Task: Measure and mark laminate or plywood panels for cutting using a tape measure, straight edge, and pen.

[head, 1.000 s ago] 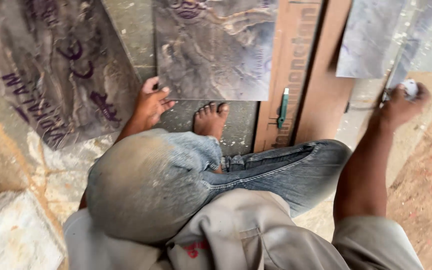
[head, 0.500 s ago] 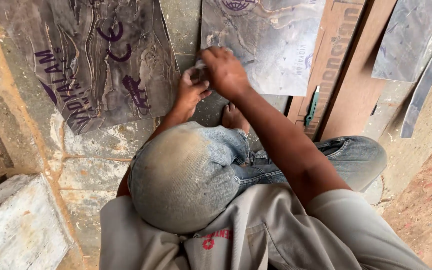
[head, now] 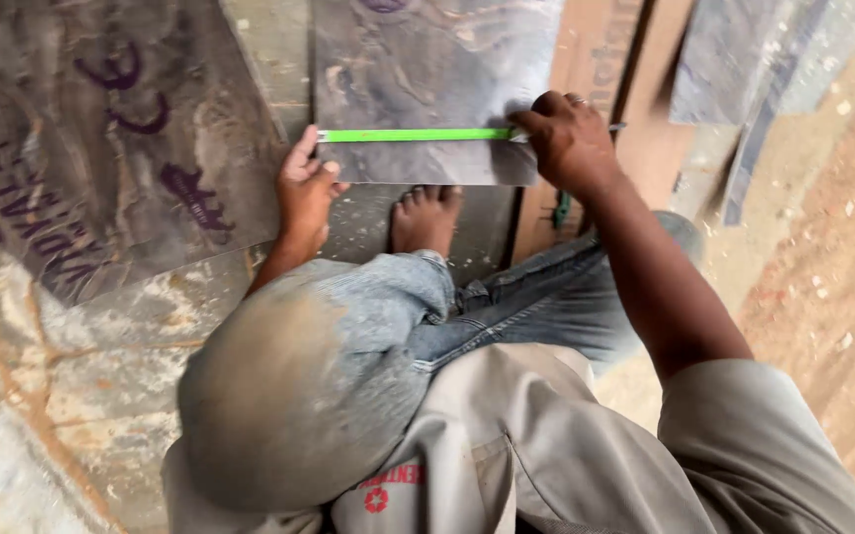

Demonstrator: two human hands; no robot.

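— Green tape [head: 414,134] lay stretched flat across the grey board [head: 427,79], so its width could be read?

— Yes. The left hand [head: 304,193] pinned one end at the edge; the right hand [head: 568,138] gripped the other, pulling it taut.

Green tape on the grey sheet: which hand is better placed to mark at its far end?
Probably right: the right hand sits at that end of the green tape; the left hand pins the other.

Green tape on marbled grey

The measuring tape [head: 416,134] is bright green; the sheet [head: 427,69] swirls grey-brown; the jeans [head: 368,326] are faded blue, the shirt [head: 526,445] beige.
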